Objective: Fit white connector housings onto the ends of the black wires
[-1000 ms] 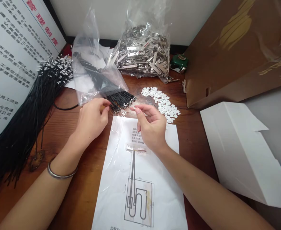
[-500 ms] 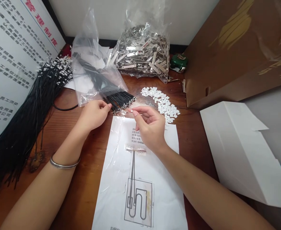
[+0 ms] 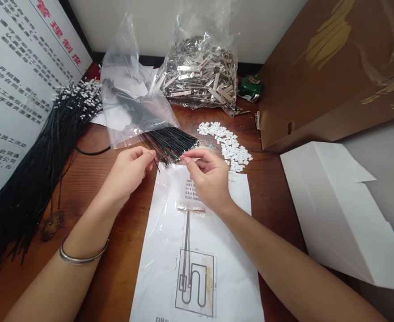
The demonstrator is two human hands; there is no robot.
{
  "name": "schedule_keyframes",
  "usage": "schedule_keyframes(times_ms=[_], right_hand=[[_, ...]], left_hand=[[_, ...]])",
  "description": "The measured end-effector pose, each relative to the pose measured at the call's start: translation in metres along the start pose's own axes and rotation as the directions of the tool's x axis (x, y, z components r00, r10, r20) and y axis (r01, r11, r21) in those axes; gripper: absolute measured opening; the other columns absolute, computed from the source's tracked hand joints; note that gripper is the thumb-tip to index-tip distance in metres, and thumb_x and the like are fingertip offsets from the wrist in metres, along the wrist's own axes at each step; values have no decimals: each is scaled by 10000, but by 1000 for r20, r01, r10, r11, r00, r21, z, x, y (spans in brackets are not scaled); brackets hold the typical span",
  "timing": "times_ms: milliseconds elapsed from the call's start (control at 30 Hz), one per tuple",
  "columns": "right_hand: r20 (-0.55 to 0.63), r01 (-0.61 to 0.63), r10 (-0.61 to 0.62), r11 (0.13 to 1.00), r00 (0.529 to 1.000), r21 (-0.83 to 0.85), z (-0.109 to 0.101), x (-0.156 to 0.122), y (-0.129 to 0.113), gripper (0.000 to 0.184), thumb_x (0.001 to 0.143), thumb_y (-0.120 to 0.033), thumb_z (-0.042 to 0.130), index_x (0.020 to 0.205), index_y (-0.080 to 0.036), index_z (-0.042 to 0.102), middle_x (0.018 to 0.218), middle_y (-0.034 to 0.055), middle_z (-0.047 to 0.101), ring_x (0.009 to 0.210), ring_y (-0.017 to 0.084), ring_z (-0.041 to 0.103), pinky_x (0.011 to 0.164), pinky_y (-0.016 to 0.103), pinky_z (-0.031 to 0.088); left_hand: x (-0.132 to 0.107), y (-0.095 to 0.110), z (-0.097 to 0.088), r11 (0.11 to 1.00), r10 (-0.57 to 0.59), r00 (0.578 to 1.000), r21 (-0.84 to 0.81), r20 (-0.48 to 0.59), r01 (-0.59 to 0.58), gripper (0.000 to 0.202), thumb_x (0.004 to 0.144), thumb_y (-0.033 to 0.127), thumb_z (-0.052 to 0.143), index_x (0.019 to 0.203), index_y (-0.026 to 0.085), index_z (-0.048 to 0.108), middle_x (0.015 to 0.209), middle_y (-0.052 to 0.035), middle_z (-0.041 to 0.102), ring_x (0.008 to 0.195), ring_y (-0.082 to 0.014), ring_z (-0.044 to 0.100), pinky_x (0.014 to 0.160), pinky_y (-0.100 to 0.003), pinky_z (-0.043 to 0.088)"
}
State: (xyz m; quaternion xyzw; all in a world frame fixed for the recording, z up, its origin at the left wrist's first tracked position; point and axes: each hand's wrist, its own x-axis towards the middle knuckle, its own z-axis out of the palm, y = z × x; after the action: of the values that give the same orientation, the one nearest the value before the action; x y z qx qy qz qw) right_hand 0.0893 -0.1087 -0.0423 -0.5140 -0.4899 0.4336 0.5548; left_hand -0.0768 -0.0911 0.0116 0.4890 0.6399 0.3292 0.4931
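A bundle of black wires (image 3: 173, 139) with bare metal ends sticks out of a clear plastic bag (image 3: 116, 120). My left hand (image 3: 134, 167) is pinched at the left side of this bundle, closed on a black wire that shows just below the fingertips. To the right, my right hand (image 3: 210, 176) has thumb and forefinger pressed together beside the wire ends. Between those fingertips is a tiny white plastic housing, mostly covered now. A pile of similar white housings (image 3: 233, 150) lies just beyond my right hand.
A printed drawing sheet (image 3: 156, 268) lies beneath my hands. Behind are a bag of metal strips (image 3: 200, 76) and a green tape measure (image 3: 250, 88). Finished-looking black wires with white ends (image 3: 25, 179) stand left, by a printed board (image 3: 12, 80). A brown box (image 3: 317, 80) and white carton (image 3: 334, 210) are right.
My left hand has pulled slightly down and turned, with a black wire now showing at its fingertips. The loose wire bundle has shifted right. My right hand has barely moved.
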Motion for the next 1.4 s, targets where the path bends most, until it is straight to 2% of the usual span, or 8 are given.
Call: schedule_keyframes(times_ms=[133, 233, 367, 433, 700, 1033, 1267, 1400], right_hand=[[62, 136, -126, 973, 990, -188, 1, -2, -1, 82, 840, -179, 602, 835, -200, 680, 841, 36, 728, 791, 164, 668, 764, 359, 538], [94, 186, -166, 944, 982, -274, 0, -4, -1, 111, 858, -163, 573, 847, -203, 676, 865, 45, 736, 843, 188, 684, 816, 396, 534], [203, 253, -204, 934, 958, -253, -1, -3, 0, 115, 869, -168, 565, 847, -218, 667, 926, 50, 743, 928, 207, 687, 845, 406, 536], [258, 267, -206, 936, 944, -230, -1, 0, 1, 120, 875, -169, 556, 852, -220, 662, 947, 54, 740, 962, 209, 685, 876, 414, 532], [367, 261, -175, 945, 914, -199, 4, 10, -1, 134, 872, -149, 535, 849, -217, 647, 926, 53, 734, 983, 213, 682, 876, 402, 536], [358, 268, -183, 941, 915, -204, 5, 10, -1, 147, 866, -144, 532, 873, -206, 665, 929, 47, 742, 859, 182, 672, 811, 364, 525], [408, 297, -200, 936, 891, -190, 1, 11, 2, 127, 782, -167, 595, 899, -193, 639, 977, 69, 731, 933, 220, 672, 842, 390, 526], [315, 246, -197, 961, 929, -125, 4, 8, 5, 120, 860, -219, 582, 967, -216, 637, 942, 41, 724, 909, 190, 686, 839, 371, 546]], left_hand=[[-1, -10, 1, 988, 89, 993, 137, -77, -78, 244, 828, 326, 566, 624, 194, 541, 631, 3, 583, 510, -112, 445, 527, -270, 350], [0, -15, 2, 923, 233, 955, 352, -182, -158, 214, 852, 360, 554, 721, 200, 608, 808, -40, 712, 764, -191, 627, 731, -306, 448], [0, -13, 7, 885, 290, 950, 410, -114, -221, 190, 891, 335, 505, 788, 205, 597, 1110, -74, 733, 1029, -239, 658, 884, -349, 442], [4, -11, 9, 879, 311, 947, 403, -80, -255, 188, 893, 312, 495, 764, 203, 578, 1132, -80, 726, 1085, -239, 646, 912, -346, 432], [26, -11, 10, 917, 268, 951, 341, -153, -204, 225, 844, 325, 516, 660, 199, 546, 653, -2, 610, 660, -164, 544, 646, -286, 392], [-23, 2, 29, 995, 95, 991, -33, -97, -99, 222, 839, 329, 522, 660, 216, 453, 575, 38, 417, 523, -116, 353, 507, -263, 311], [-52, 10, 47, 993, 99, 981, -79, 165, -87, 263, 832, 258, 524, 597, 206, 417, 550, 52, 378, 511, -97, 323, 499, -255, 286], [-67, 19, 46, 985, 86, 971, -166, 221, -49, 288, 850, 297, 537, 596, 201, 441, 532, 58, 386, 487, -82, 307, 475, -243, 278]])
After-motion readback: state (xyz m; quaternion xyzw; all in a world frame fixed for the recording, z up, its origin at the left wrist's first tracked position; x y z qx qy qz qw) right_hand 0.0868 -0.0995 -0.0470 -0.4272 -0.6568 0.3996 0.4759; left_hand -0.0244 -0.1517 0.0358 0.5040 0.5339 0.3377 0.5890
